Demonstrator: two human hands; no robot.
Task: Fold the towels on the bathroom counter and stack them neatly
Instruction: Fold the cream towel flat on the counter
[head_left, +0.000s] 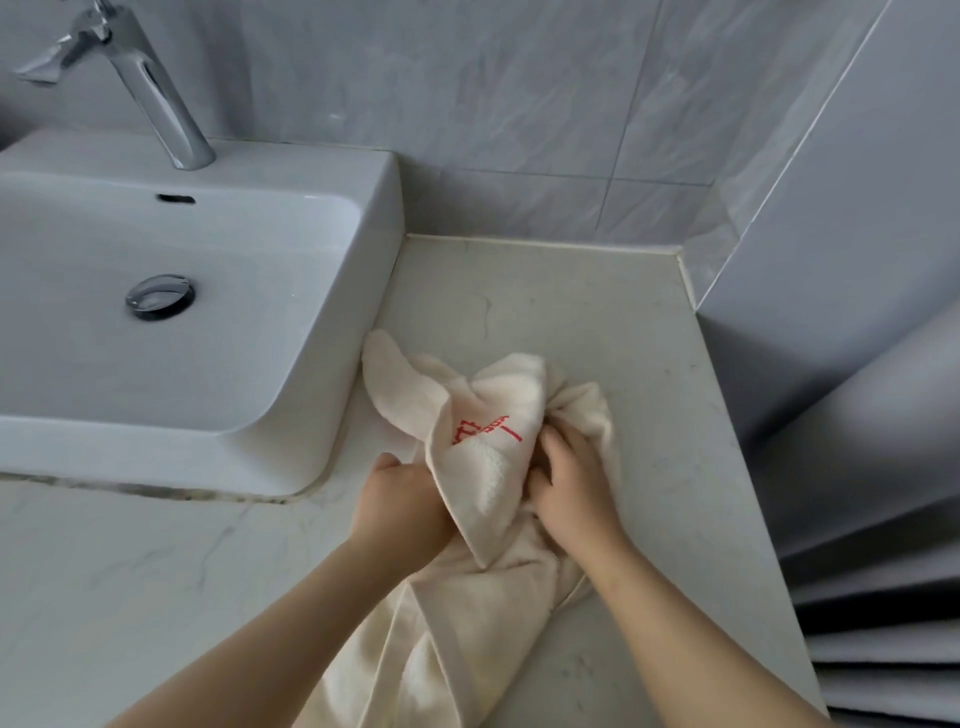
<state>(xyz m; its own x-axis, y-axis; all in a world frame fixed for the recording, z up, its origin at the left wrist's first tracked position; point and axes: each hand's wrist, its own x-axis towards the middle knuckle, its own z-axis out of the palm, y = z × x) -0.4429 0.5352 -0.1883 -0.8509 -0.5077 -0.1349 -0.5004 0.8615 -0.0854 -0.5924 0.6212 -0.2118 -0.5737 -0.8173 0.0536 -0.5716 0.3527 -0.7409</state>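
Cream towel (488, 467) with red stitching lies bunched on the counter (571, 312) just right of the washbasin (382, 249), soft, light and limp, gripped by the left hand (402, 501) and seemingly pinched in the curled fingers of the right hand (571, 488), best held at two corners along one hem.

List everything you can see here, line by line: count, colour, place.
towel: one, cream with red stitching, bunched on the counter right of the sink
sink: one, white, left side of the counter
faucet: one, chrome, behind the basin, upper left
drain stopper: one, chrome, in the basin floor
counter: one, pale marbled, under everything
wall tiles: several, grey, behind the counter
curtain: one, grey, pleated, far right
left hand: one, grips the towel's left side
right hand: one, grips the towel's right side
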